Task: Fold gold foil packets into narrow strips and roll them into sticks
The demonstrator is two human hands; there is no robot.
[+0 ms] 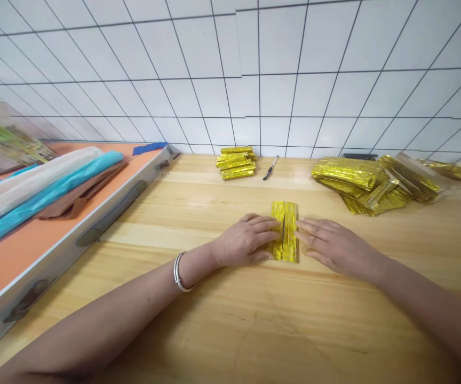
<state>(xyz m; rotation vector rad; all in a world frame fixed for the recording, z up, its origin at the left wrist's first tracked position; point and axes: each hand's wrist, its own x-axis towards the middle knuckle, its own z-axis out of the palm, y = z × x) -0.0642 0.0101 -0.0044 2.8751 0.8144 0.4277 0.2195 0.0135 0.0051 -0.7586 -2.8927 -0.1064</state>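
A gold foil sheet [290, 234] lies flat on the wooden table, its two long sides folded inward so that they meet at a narrow dark gap down the middle. My left hand [250, 238] rests on its left fold with fingers stretched out. On the opposite side, my right hand [332, 245] touches the right edge with its fingertips, fingers straight and slightly spread. Both palms face down, and neither hand grasps the foil. A silver bangle [178, 272] circles my left wrist.
Near the wall lies a small stack of folded gold foil strips [236, 164], with a pen [270, 168] beside it. Farther right is a larger pile of gold foil packs [358, 181]. At left, an orange-topped case [134, 184] with metal latches carries rolled white, blue and brown material [54, 186].
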